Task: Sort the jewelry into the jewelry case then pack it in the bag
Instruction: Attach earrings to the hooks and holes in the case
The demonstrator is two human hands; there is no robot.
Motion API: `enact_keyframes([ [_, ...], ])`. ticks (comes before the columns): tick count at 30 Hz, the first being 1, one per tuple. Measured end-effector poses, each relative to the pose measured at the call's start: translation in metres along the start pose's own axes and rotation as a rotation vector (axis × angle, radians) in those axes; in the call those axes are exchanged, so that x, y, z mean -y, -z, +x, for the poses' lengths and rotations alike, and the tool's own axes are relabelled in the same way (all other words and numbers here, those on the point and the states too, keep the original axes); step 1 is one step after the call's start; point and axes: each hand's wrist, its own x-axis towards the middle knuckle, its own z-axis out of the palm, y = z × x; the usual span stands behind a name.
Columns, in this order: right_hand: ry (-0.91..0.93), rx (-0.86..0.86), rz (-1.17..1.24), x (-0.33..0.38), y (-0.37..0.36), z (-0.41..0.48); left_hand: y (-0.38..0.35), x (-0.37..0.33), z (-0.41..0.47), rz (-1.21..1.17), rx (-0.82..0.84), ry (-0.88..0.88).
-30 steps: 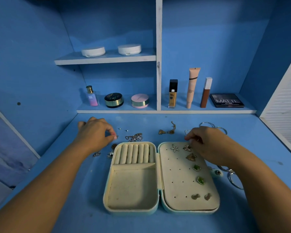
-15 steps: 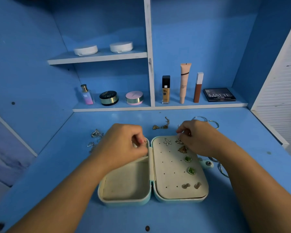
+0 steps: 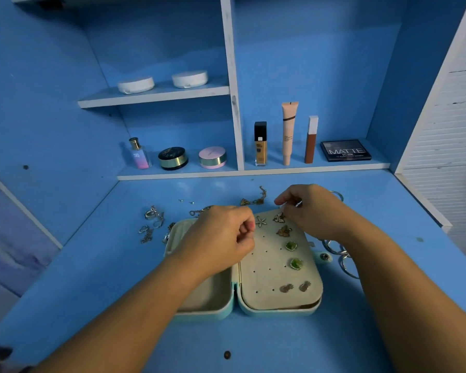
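On the blue desk, near its front edge: the jewelry case (image 3: 280, 305) lies open flat, tray half to the left, perforated earring panel to the right.
Done so far: the panel carries a starfish stud (image 3: 260, 221), two gold butterfly earrings (image 3: 283, 231), two green stone earrings (image 3: 296, 263) and a pair of small pineapple-shaped studs (image 3: 296, 287); many holes are bare.
Left hand (image 3: 221, 243): curled over the case's hinge line, thumb and forefinger pinched together; whether a piece sits between them cannot be told.
Right hand (image 3: 311, 211): over the panel's far right corner, fingertips pinched on something small and pale, too small to name.
Left to sort: silver rings and charms (image 3: 152, 222) left of the case, a gold chain (image 3: 253, 200) behind it, silver bangles (image 3: 339, 254) to its right.
Bag: none in view, so closing and packing appear undone.
Judgement: roughly the early-to-middle stretch of sorting.
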Motion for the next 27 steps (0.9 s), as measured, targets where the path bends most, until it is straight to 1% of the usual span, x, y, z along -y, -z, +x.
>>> enact_keyframes([
  [5,0.015,0.004,0.004,0.000,-0.001,0.001,-0.004,0.001,0.001,-0.036,0.086,-0.037],
  [10,0.014,0.015,0.009,0.000,-0.002,0.001,-0.001,0.001,0.003,-0.090,0.116,-0.038],
  [14,0.015,0.015,0.011,0.000,-0.002,0.000,-0.001,0.001,0.002,-0.170,0.097,0.010],
  [16,0.019,0.010,0.007,0.001,-0.002,0.000,-0.003,0.000,-0.002,-0.190,0.074,-0.002],
  [20,0.031,-0.007,0.018,0.003,-0.001,-0.001,-0.008,-0.008,-0.011,-0.161,0.061,-0.034],
  [27,0.035,0.011,0.030,0.002,-0.002,-0.002,-0.008,-0.017,-0.009,-0.134,0.100,0.028],
])
